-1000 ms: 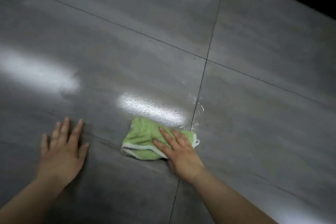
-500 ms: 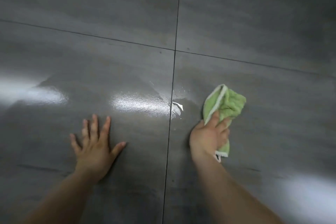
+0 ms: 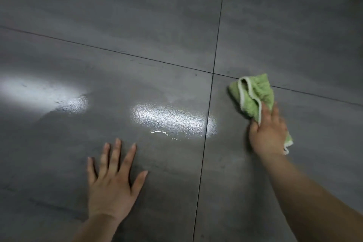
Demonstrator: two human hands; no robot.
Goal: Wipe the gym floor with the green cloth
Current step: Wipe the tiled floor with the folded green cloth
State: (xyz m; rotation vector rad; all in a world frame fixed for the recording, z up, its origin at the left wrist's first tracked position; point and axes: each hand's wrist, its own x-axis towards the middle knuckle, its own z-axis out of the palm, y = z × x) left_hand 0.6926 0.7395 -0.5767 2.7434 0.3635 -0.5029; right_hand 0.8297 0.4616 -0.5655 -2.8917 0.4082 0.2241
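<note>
The green cloth (image 3: 253,94) with a white hem lies crumpled on the grey tiled gym floor (image 3: 157,25), just right of a vertical grout line and below a cross joint. My right hand (image 3: 269,129) lies on the cloth's near end, fingers straight, pressing it down; a corner of cloth sticks out under the wrist. My left hand (image 3: 114,179) rests flat on the floor at lower left, fingers spread, holding nothing.
A wet, glossy patch (image 3: 172,120) with a few bright droplets shines left of the vertical grout line (image 3: 208,124), between my hands. Another light reflection (image 3: 39,92) lies at far left. A second grout line (image 3: 117,52) runs across the floor.
My right hand has swept the cloth from near the left hand across the grout line and further away to the right. The left hand stayed planted on the floor.
</note>
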